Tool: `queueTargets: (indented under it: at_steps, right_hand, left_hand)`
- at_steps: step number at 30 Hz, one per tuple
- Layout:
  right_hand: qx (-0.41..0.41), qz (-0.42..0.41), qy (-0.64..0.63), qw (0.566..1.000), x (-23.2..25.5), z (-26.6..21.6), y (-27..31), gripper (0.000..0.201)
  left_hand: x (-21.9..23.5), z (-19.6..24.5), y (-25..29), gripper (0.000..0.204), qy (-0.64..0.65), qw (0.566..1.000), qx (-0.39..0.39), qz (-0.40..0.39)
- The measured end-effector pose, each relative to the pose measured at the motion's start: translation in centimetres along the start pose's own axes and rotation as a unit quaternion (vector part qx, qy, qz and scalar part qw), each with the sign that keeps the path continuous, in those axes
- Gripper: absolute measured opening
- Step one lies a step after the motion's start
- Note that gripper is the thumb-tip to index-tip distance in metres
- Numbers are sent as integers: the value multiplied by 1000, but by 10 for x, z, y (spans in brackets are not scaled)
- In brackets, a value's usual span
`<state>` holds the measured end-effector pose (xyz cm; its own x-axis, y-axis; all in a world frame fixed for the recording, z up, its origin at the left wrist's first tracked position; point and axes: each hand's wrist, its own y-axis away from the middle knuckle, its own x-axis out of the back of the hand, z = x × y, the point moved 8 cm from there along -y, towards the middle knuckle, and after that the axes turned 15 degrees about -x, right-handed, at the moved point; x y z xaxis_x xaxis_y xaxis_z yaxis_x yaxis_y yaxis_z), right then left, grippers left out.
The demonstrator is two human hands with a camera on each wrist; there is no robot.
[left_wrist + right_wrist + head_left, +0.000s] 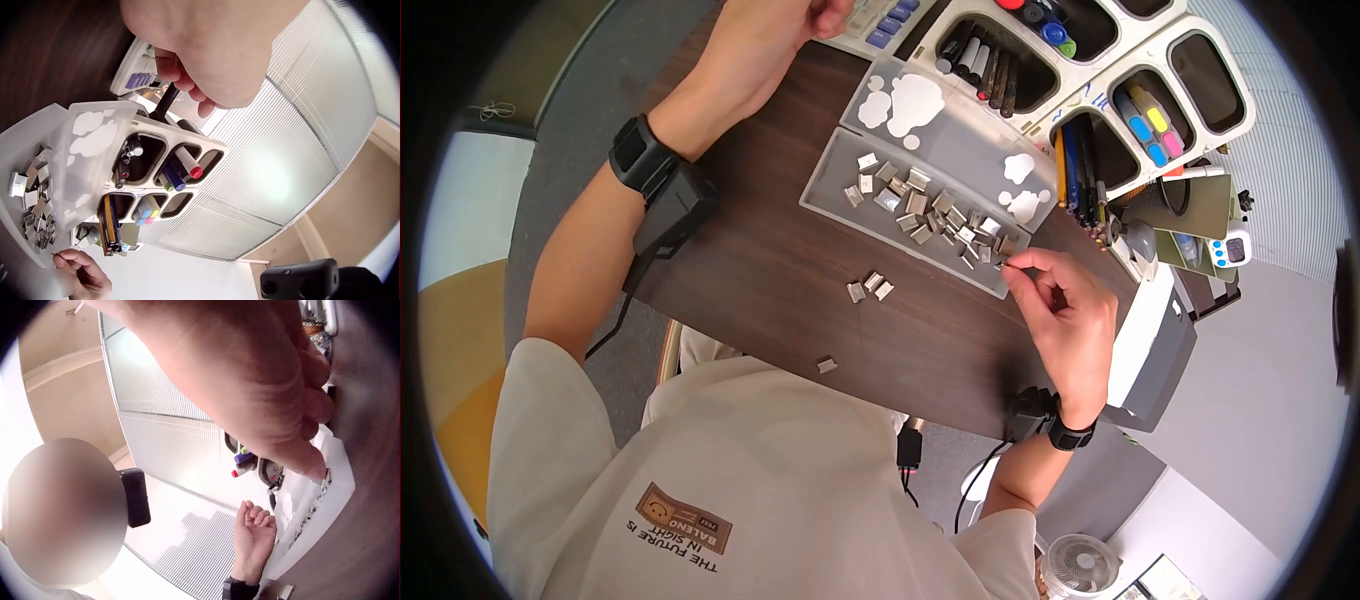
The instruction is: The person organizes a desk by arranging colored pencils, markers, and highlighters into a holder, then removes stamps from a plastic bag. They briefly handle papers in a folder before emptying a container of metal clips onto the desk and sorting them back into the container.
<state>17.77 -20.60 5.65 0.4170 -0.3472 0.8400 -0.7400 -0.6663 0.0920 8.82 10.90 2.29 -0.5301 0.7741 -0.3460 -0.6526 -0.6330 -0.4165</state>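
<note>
A long translucent plastic box [820, 195], its lid [960, 130] folded back, holds many small silvery folded metal clips [915, 203]. At the box's right end my right hand [1065, 315] pinches a small metal clip [56, 254] between thumb and forefinger, right at the rim. My left hand [255, 534] hovers beyond the box's left end, near the calculator [870, 25], its fingers loosely curled with nothing seen in them. In the head view this hand is partly cut off at the top. On the dark table [750, 270] before the box lie several loose clips [870, 288].
Behind the box stands a white desk organizer [1040, 100] with pens, markers and highlighters [1148, 125]. Right of my right hand is a white and grey box [1155, 350]. A lone clip [827, 365] lies near the table's front edge. Cables hang from both wrist cameras.
</note>
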Motion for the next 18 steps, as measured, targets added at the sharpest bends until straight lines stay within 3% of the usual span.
queueTargets:
  at_steps: [5,18]
  right_hand:
    - [31,34,28,999,0,-4,0,13]
    - [80,18,30,996,-10,-18,4,15]
  left_hand:
    - [2,-5,-1,33,8,1000,-8,2]
    - [2,0,-1,33,0,1000,-5,-3]
